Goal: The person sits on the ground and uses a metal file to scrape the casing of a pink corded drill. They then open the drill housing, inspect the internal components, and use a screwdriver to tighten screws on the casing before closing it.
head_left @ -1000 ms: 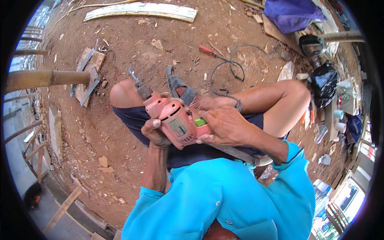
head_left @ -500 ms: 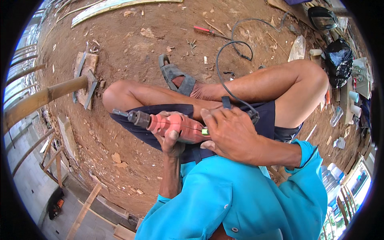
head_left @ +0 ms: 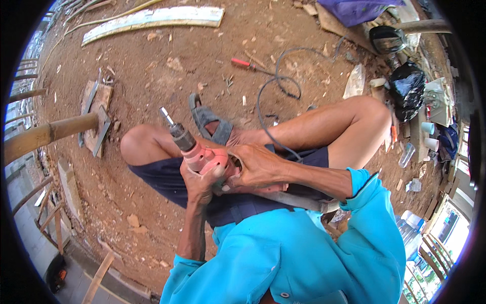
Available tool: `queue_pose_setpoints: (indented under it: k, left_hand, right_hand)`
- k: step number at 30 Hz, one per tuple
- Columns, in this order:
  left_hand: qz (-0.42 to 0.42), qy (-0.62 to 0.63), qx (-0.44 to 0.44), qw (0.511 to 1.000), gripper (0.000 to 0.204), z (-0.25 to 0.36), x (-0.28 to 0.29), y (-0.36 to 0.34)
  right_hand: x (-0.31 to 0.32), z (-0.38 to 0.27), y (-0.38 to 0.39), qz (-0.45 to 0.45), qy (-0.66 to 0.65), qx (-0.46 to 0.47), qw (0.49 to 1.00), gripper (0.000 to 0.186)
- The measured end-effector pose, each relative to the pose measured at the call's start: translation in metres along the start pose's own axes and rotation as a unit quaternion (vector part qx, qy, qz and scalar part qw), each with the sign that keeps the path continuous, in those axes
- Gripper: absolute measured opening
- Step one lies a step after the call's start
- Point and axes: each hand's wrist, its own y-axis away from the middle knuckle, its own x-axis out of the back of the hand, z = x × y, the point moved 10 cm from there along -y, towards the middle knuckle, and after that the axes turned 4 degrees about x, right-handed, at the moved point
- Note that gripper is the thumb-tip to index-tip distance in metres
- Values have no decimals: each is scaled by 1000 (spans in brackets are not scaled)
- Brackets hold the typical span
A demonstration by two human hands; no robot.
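A red corded power drill (head_left: 205,157) is held over my lap in both hands. Its dark chuck (head_left: 183,138) and the metal bit (head_left: 166,116) in it point up and to the left. My left hand (head_left: 199,181) wraps round the drill from below, just behind the chuck, thumb across the housing. My right hand (head_left: 260,166) grips the body farther back, fingers curled over it. A dark gap shows in the housing beside the right fingers; what lies inside I cannot make out. The black cord (head_left: 263,104) runs over my leg to the ground.
On the dirt ground lie a red-handled screwdriver (head_left: 241,63), small screws or nails (head_left: 229,81) and a long pale board (head_left: 157,23). At left, a bamboo pole (head_left: 50,133) meets a small wooden board (head_left: 104,96). A black plastic bag (head_left: 407,88) and cups (head_left: 428,128) stand right.
The drill has tilted, its bit swinging upward. My right hand has slid forward from the rear of the drill to its middle, close to my left. The whole view has shifted slightly.
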Motion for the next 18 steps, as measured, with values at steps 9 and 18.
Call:
queue_pose_setpoints:
  k: [9,18]
  left_hand:
    - [-106,97,46,989,68,-4,-14,-55]
    - [-141,141,62,978,57,2,-31,-102]
  right_hand:
    - [72,35,-75,-131,3,-29,991,53]
    - [138,171,-161,152,454,37,877,16]
